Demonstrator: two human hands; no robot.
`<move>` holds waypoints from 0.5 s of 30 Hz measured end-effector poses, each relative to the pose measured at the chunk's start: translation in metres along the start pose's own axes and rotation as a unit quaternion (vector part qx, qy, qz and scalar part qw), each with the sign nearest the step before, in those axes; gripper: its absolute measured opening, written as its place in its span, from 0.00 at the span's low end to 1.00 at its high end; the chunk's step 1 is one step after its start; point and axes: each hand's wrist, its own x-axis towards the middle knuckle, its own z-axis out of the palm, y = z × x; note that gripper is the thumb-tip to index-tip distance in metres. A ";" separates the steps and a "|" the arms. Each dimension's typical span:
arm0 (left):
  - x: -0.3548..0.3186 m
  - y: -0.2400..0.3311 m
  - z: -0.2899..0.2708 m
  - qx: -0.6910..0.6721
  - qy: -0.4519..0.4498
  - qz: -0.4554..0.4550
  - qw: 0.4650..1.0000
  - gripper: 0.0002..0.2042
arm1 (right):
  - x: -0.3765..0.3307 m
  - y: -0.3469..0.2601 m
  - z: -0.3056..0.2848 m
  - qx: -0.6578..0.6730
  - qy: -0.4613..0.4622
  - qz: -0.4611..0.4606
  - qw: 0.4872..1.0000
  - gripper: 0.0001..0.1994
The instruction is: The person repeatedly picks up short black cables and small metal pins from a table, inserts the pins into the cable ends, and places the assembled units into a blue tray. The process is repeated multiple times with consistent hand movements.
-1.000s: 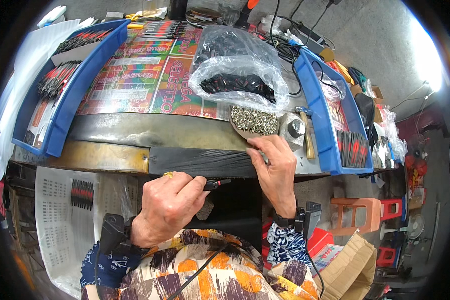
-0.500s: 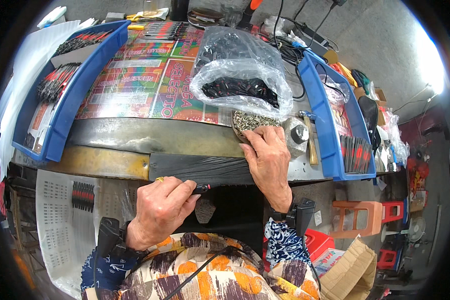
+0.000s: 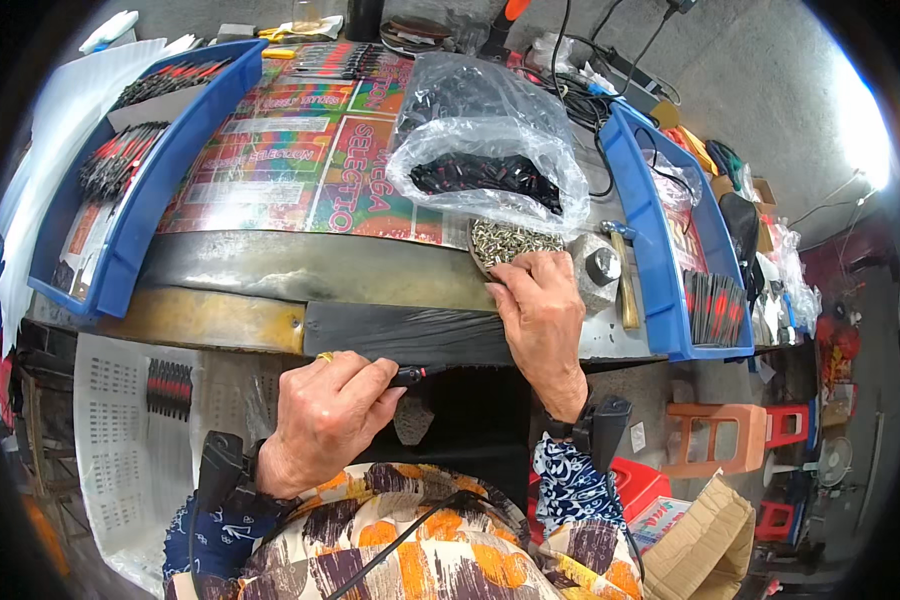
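Observation:
My left hand point(image 3: 335, 412) is closed at the bench's front edge. A slim black piece with a red mark point(image 3: 408, 376) pokes out between its thumb and fingers; the rest of it is covered by the hand. My right hand point(image 3: 548, 315) rests at the near rim of a round dish of small metal pins point(image 3: 515, 243). Its fingers are bent together, tips at the pins, and whatever they pinch is hidden. Just behind the dish lies an opened clear plastic bag point(image 3: 490, 110) full of small black parts point(image 3: 485, 180).
Blue trays stand at left point(image 3: 135, 220) and right point(image 3: 665, 200), holding black-and-red pieces. A metal block point(image 3: 595, 270) and a hammer point(image 3: 626, 285) lie right of the dish. Below the bench are a white basket point(image 3: 120, 450) at left and an orange stool point(image 3: 715, 435) at right.
The whole view has shifted slightly. Both hands keep nearly the same places, the left with its black piece and the right at the dish of pins.

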 end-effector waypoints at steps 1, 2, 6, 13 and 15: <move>-0.001 0.000 0.000 -0.002 -0.003 -0.003 1.000 0.13 | 0.000 0.001 0.000 0.008 0.004 0.000 1.000 0.11; -0.001 0.000 -0.001 0.000 -0.002 -0.001 1.000 0.13 | 0.000 0.001 0.000 0.016 0.009 0.000 1.000 0.11; -0.003 0.000 -0.001 0.002 -0.002 -0.005 1.000 0.13 | -0.002 0.003 -0.001 0.019 -0.006 0.027 0.999 0.11; -0.005 0.000 -0.001 -0.001 0.008 -0.009 1.000 0.13 | -0.010 0.003 -0.003 0.028 0.022 0.051 0.998 0.09; -0.005 0.001 -0.002 -0.001 0.005 -0.011 1.000 0.12 | -0.011 0.003 -0.004 0.033 0.023 0.056 0.998 0.08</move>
